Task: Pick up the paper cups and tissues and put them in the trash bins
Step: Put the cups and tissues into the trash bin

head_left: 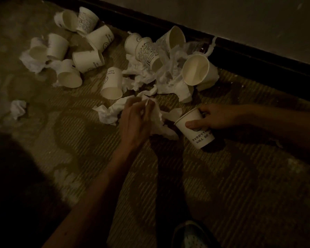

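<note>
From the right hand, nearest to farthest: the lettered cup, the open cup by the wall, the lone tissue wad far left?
1. lettered cup, held in the right hand
2. open cup, beyond it, by the wall
3. tissue wad, far left

Dim indoor room: ribbed carpet floor [240,185] under left hand [134,120] and right hand [217,117]; dark skirting board [258,63], plain wall [240,18] beyond them.

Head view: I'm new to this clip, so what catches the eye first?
A litter of pale paper cups and crumpled tissues on the dim floor near the dark baseboard. Nearer, the left hand pinches a tissue while the right hand grips a printed cup.
</note>
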